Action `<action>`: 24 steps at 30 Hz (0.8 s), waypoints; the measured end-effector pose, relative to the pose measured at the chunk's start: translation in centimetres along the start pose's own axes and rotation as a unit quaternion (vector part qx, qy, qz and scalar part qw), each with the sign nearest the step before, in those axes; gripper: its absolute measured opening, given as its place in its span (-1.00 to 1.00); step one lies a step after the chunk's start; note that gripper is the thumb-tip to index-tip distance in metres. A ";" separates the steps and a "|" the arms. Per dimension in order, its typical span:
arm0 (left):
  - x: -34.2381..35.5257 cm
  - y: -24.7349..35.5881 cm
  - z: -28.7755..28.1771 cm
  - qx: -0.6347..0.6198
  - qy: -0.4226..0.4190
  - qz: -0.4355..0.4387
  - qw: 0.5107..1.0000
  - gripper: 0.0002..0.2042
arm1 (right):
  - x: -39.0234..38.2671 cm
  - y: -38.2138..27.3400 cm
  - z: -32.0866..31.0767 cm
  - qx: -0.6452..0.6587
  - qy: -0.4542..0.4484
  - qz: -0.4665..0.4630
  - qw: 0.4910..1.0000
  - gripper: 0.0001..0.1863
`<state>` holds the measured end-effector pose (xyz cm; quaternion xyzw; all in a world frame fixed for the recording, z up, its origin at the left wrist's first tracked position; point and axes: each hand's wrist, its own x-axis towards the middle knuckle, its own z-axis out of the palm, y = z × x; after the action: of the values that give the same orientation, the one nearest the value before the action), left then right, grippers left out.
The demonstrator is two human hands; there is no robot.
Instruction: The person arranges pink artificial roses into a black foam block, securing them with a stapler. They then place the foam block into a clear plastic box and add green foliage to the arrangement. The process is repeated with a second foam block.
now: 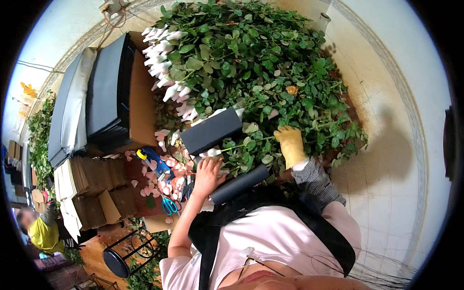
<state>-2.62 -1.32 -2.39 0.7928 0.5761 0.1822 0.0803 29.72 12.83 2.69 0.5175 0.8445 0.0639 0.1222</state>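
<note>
My bare left hand (208,176) lies with its fingers stretched out and slightly apart, beside a rose bud in a white sleeve (210,152). Just above it stands a dark panel (212,131); a rolled dark sheet (240,185) lies close to my body. My right hand (290,144), in a yellow glove, is closed around a leafy rose stem (261,140) that runs left toward the sleeved bud. What its fingertips do under the leaves is partly hidden. Both hands are at the near edge of a large heap of roses (251,63).
White-sleeved buds (162,58) line the heap's left side. Stacked dark sheets (108,87) and cardboard (92,183) stand at left. Loose pink petals (154,181), blue-handled scissors (169,206) and a blue-yellow tool (152,157) lie beside my left arm. A black stool (116,262) and another person (43,234) are at lower left.
</note>
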 end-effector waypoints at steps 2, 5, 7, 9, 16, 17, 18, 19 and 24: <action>0.7 0.3 -0.1 0.044 0.017 0.013 0.999 -0.40 | -0.9 -0.9 1.8 0.061 0.129 0.055 0.988 -0.76; 3.2 1.0 0.8 0.006 0.003 0.037 0.999 -0.41 | -1.6 2.0 18.7 0.316 0.228 0.040 0.920 -0.68; 1.0 0.2 0.4 0.000 -0.028 -0.053 0.998 -0.35 | 1.0 2.2 7.9 0.310 -0.001 -0.032 0.950 -0.65; 1.0 0.4 0.3 0.003 -0.023 -0.071 0.997 -0.29 | 2.4 3.9 1.3 0.264 -0.136 -0.058 0.953 -0.54; 1.2 0.6 0.6 0.018 0.001 -0.100 0.995 -0.17 | 9.7 2.3 -6.5 0.116 -0.195 -0.069 0.971 -0.63; 1.3 0.3 0.9 0.028 -0.003 -0.097 0.995 -0.17 | 9.5 1.6 -5.3 0.063 -0.210 -0.064 0.973 -0.71; 0.8 0.1 1.0 0.034 0.015 -0.087 0.996 -0.18 | 8.8 0.7 -4.9 0.047 -0.247 -0.041 0.967 -0.76; 0.2 0.1 1.4 0.036 0.034 -0.080 0.996 -0.19 | 8.2 -0.4 -4.0 0.011 -0.259 -0.012 0.966 -0.76; -0.1 0.4 1.9 0.006 0.004 -0.099 0.995 -0.24 | 1.6 -1.5 -2.5 0.028 0.004 0.085 0.996 -0.77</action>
<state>-1.59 -1.39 -4.04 0.7318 0.6528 0.1734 0.0909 27.04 13.58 4.52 0.5899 0.7997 0.0524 0.0988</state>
